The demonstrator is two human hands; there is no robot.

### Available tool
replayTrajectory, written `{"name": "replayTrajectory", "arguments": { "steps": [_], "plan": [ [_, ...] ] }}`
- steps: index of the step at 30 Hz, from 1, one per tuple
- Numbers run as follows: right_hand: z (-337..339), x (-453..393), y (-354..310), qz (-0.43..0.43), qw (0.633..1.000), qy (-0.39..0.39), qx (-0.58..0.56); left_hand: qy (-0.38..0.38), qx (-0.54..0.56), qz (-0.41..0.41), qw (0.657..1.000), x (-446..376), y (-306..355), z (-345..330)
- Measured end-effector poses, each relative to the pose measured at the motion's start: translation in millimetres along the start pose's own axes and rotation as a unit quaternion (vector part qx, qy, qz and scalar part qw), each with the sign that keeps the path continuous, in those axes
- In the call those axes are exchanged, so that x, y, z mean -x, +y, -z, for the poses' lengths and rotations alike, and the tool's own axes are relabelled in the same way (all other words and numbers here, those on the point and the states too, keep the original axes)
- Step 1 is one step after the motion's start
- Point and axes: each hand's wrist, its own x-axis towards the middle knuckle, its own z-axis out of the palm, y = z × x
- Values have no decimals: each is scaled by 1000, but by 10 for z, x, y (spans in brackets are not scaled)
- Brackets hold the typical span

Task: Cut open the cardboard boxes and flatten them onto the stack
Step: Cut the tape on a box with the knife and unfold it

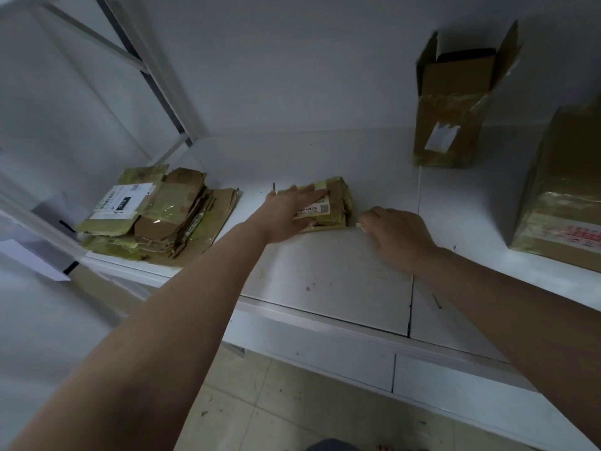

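Fingers (310, 189) flat on small box (338, 203) (taped).

On the worktop (325, 271), the flattened stack (156, 216) lies far left, a small box (335, 203) mid, an opened box (455, 109) behind right, and another box (566, 190) far right, perhaps still sealed.

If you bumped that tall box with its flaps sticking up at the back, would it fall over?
Probably fairly easily. The tall open box stands upright on a narrow base on the white table, so a push near the top might tip it. Its flaps are open and it looks empty, so it is likely light. The shiny tape could make it a bit slippery.
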Motion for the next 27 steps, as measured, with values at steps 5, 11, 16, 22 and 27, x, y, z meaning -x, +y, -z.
{"name": "replayTrajectory", "arguments": {
  "steps": [5,11,16,22,27],
  "plan": [
    [69,92,76,-39,997,62,-8,-8,0,2,1000,-13,-13,-16],
    [59,-2,-71,54,991,117,29,3,4,-1,1000,-13,-34,-39],
    [42,-109,-164,55,992,84,71,5,9,-3,1000,-11,-47,-56],
    [131,-180,-159,85,985,32,148,19,4,-8,1000,-18,-55,-74],
    [122,-150,-66,89,974,16,206,24,2,-14,1000,-20,-65,-78]
  ]
}}
